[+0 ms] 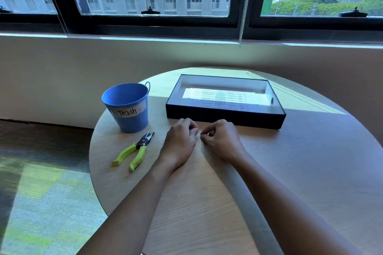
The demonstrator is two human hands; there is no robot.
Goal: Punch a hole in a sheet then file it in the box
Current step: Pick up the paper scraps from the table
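Round wood-grain worktop (207, 203) stood under a wide window w/ dark frames, part sunlit at the far side, carpet below at left. The printed sheet (219, 98) lay flat inside the box (226, 117), a shallow dark tray w/ pale inner walls, set toward the far side of the worktop; sun fell across the sheet's far part. Any punched hole too small to tell.

Just in front of the box's near wall, both hands rested knuckles-up on the wood. Left hand (180, 141) had its grip curled loosely together, fingertips tucked under, nothing seen in it. Right hand (221, 138) likewise curled, thumb and forefinger pinched near each other; can't tell if sth tiny sat between them. The two hands were close, nearly touching at the fingertips, forearms running back toward the camera.

Left of the hands lay the hole punch (134, 151), plier type w/ lime-green handles, metal head pointing to the bucket. Blue metal bucket (127, 107) labelled "Trash" stood upright just beyond it, beside the box's left end, apart from it.
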